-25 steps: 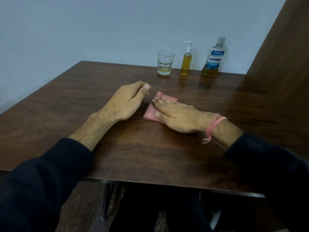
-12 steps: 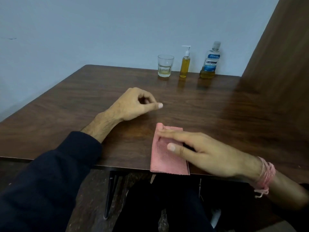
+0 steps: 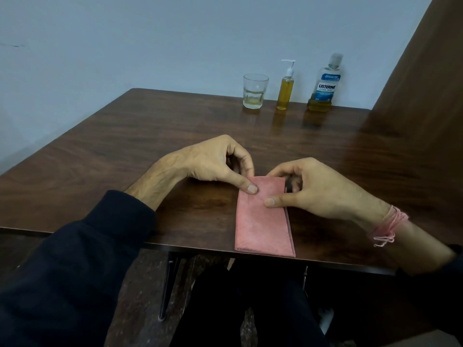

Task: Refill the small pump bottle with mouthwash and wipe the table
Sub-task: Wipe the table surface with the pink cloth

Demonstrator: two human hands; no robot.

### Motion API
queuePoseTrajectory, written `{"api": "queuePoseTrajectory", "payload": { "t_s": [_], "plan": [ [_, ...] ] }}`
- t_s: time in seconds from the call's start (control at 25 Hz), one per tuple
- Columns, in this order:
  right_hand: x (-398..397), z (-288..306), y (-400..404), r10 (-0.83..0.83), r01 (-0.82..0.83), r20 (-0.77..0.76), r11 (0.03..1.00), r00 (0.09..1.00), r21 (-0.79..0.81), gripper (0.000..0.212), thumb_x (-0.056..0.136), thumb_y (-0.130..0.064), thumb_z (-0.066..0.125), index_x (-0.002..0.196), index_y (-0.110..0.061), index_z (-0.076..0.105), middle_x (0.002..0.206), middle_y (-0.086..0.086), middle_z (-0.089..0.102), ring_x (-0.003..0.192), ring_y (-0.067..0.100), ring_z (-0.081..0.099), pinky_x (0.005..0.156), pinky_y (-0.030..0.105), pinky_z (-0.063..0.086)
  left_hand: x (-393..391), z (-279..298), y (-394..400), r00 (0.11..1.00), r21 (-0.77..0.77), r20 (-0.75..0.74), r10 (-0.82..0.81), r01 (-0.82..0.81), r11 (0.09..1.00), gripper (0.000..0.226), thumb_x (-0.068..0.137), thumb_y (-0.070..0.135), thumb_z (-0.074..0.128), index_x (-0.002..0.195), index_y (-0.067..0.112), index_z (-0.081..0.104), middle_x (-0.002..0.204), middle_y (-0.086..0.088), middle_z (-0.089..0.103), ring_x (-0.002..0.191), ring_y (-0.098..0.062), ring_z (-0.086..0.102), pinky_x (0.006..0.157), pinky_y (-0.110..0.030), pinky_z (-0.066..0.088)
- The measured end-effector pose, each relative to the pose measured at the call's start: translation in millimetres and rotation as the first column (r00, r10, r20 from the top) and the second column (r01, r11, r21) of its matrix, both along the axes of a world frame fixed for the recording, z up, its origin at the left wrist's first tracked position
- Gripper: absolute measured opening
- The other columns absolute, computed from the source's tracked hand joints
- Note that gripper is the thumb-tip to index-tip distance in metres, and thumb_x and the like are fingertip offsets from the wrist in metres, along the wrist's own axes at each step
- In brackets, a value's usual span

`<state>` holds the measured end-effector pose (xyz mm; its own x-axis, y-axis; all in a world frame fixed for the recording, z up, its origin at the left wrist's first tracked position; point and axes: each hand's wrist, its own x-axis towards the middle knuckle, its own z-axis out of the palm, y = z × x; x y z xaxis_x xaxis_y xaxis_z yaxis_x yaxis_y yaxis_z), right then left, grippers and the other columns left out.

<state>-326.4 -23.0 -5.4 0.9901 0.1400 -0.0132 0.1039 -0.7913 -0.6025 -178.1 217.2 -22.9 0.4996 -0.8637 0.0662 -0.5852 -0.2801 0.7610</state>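
Both hands now on the folded pink cloth [image 3: 263, 221], pulled back to lower centre at the brown wooden table [image 3: 125, 151] edge: left hand [image 3: 213, 164] and right hand [image 3: 318, 189] pinch its far corners. Wiping looks finished; the slim amber pump bottle [image 3: 285, 90] stands upper right.

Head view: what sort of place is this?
Probably a plain room in a home or office: a bare wall, a wooden table pushed against it, a wooden panel at right.

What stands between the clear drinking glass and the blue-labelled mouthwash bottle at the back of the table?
In the head view, the small pump bottle of yellow liquid stands between the clear drinking glass and the blue-labelled mouthwash bottle, touching neither.
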Motion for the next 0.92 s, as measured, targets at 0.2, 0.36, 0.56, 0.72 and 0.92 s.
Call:
{"api": "queuePoseTrajectory", "payload": {
  "t_s": [0.2,0.36,0.56,0.72,0.92],
  "plan": [
    [20.9,-0.8,6.3,-0.166,0.152,0.097,0.979,0.981,0.137,0.023,0.089,-0.035,0.092,0.108,-0.036,0.078,0.085,-0.017,0.083,0.071,0.003,0.079,0.067,0.022,0.063,0.6,3.6,-0.6,0.977,-0.144,0.005,0.215,-0.212,0.967,0.041,0.089,0.044,0.100,0.122,0.032,0.078,0.106,0.004,0.085,0.085,-0.001,0.073,0.083,-0.027,0.057],
    [52.2,-3.6,12.0,-0.287,0.184,0.248,0.911,0.925,0.368,0.025,0.093,-0.024,0.090,0.112,-0.034,0.077,0.096,-0.008,0.084,0.082,0.010,0.083,0.076,0.032,0.069,3.2,7.7,3.8,0.906,-0.099,-0.026,0.423,-0.424,0.900,0.080,0.084,0.069,0.091,0.151,0.033,0.068,0.121,0.008,0.085,0.102,-0.008,0.081,0.089,-0.035,0.064],
    [98.8,-1.7,27.3,-0.364,0.206,0.334,0.882,0.870,0.425,0.045,0.089,-0.010,0.091,0.116,-0.037,0.067,0.115,-0.012,0.074,0.094,0.005,0.079,0.083,0.029,0.069,14.0,-3.5,5.8,0.799,-0.261,-0.090,0.594,-0.594,0.761,0.021,0.091,0.034,0.099,0.107,0.026,0.088,0.095,0.014,0.089,0.089,-0.002,0.085,0.093,-0.035,0.071],
    [133.8,-5.3,39.5,-0.314,0.263,0.420,0.949,0.851,0.176,0.054,0.084,-0.016,0.095,0.105,-0.031,0.048,0.121,-0.010,0.054,0.097,0.012,0.072,0.087,0.034,0.064,44.5,-10.3,3.9,0.655,-0.246,0.008,0.756,-0.731,0.636,0.019,0.088,0.039,0.101,0.095,0.033,0.085,0.087,0.013,0.086,0.086,-0.006,0.083,0.085,-0.033,0.070],
    [179.3,-8.6,53.6,0.094,0.042,0.502,0.966,0.860,-0.254,0.017,0.098,-0.038,0.076,0.104,-0.031,0.063,0.116,-0.012,0.055,0.107,0.010,0.056,0.095,0.035,0.056,108.9,-5.1,0.5,0.480,-0.131,0.272,0.834,-0.840,0.527,0.020,0.094,0.043,0.092,0.089,0.043,0.073,0.084,0.023,0.074,0.083,0.002,0.070,0.083,-0.033,0.064]
  ]
}}
